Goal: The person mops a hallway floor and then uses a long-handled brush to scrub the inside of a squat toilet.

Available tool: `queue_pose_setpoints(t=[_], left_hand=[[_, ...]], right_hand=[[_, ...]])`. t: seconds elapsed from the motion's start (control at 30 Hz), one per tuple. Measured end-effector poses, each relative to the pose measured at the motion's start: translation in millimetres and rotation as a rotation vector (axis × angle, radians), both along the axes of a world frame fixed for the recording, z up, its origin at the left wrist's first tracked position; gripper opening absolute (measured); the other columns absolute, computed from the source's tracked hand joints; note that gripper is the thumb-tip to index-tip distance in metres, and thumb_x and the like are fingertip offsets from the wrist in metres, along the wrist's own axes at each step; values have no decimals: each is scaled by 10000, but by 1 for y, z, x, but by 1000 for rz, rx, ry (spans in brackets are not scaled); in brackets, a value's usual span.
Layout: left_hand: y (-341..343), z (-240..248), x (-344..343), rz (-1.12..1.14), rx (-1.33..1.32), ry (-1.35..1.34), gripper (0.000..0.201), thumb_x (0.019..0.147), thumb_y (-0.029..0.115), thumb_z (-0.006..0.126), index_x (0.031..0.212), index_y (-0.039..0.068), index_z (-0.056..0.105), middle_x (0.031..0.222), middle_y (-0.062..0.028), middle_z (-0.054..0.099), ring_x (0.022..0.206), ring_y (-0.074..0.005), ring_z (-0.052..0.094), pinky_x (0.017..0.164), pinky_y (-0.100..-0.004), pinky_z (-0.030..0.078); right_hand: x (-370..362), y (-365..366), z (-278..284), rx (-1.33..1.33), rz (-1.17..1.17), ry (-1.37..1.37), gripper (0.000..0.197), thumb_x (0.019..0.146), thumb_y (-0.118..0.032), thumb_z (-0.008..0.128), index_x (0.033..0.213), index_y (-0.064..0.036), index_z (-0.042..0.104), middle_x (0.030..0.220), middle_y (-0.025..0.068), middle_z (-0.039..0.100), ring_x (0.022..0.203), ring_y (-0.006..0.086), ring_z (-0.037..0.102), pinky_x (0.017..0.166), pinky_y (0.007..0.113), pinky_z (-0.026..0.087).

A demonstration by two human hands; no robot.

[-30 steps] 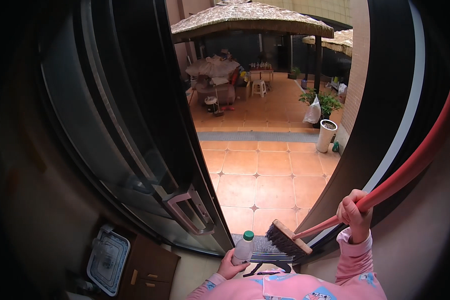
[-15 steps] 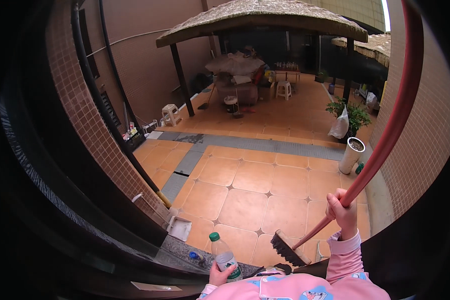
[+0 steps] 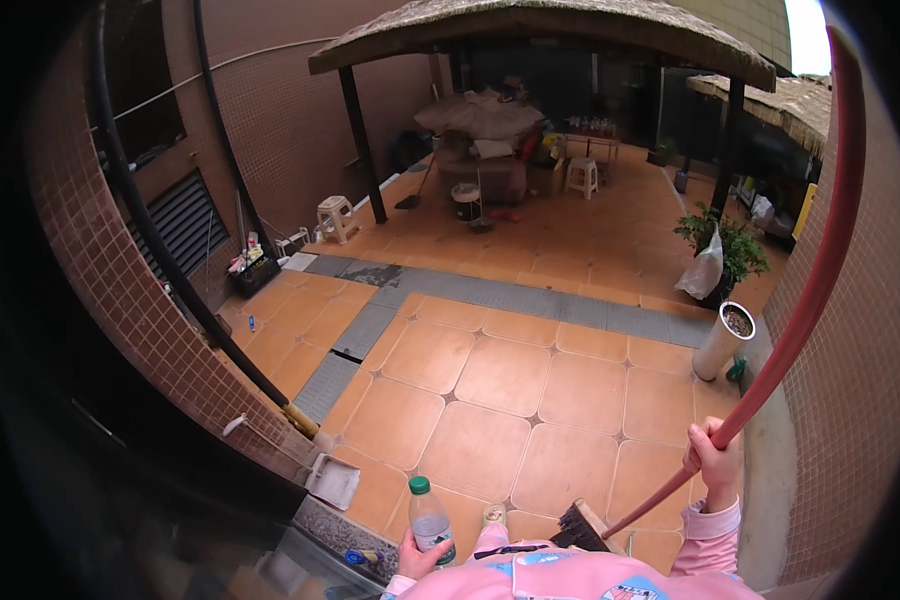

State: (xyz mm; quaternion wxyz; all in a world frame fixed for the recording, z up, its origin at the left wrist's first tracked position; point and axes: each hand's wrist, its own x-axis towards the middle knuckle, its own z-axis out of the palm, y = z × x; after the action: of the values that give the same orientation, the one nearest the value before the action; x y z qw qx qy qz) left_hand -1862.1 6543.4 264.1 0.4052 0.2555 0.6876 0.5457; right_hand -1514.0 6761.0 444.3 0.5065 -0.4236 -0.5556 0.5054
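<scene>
Bottle (image 3: 429,522) is in our left grip (image 3: 417,560), held snug, tilted a bit with its green cap (image 3: 419,485) up, near the edge of the speckled sill (image 3: 342,532). Our right grip (image 3: 712,460) is clenched on a red broom handle (image 3: 792,342), brush head (image 3: 582,528) low beside our shoe (image 3: 494,513). Roomiest bit for us is the orange tile floor (image 3: 495,375) ahead, out to the gray strip (image 3: 560,302). Right side's tighter tbh, white planter (image 3: 718,350) and tiled wall (image 3: 832,440) lining that edge. Left, a dustpan (image 3: 333,482) sits just beside the sill.
</scene>
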Motion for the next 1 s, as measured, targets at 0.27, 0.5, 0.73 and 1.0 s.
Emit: queue_pose_setpoints(t=[0.27, 0.5, 0.73, 1.0], left_hand=[[183, -158, -95, -378, -276, 371, 638, 582, 324, 784, 1076, 12, 527, 974, -111, 614, 883, -219, 599, 782, -331, 466], [360, -216, -164, -510, -449, 196, 572, 592, 376, 767, 996, 22, 573, 909, -97, 634, 795, -194, 614, 719, -305, 482], [537, -227, -193, -292, -461, 442, 607, 554, 412, 772, 948, -4, 573, 864, -129, 638, 791, -232, 619, 718, -344, 489], [700, -214, -225, -302, -460, 242, 687, 549, 346, 796, 1053, -15, 502, 973, -157, 606, 871, -229, 601, 761, -340, 478]], right_hand=[[-23, 125, -77, 14, -221, -85, 294, 829, -49, 542, 591, -74, 371, 447, -8, 386, 328, 73, 373, 307, 216, 278], [-39, 256, -94, -10, -316, -80, 294, 824, -63, 552, 588, -64, 376, 449, -3, 395, 328, 77, 389, 310, 211, 286], [-83, 467, -107, -89, -276, -81, 303, 827, -61, 551, 578, -58, 377, 437, 0, 396, 323, 79, 382, 311, 223, 291], [-132, 680, -83, 24, -127, 20, 285, 838, -36, 519, 594, -53, 374, 430, 5, 397, 341, 72, 362, 332, 213, 280]])
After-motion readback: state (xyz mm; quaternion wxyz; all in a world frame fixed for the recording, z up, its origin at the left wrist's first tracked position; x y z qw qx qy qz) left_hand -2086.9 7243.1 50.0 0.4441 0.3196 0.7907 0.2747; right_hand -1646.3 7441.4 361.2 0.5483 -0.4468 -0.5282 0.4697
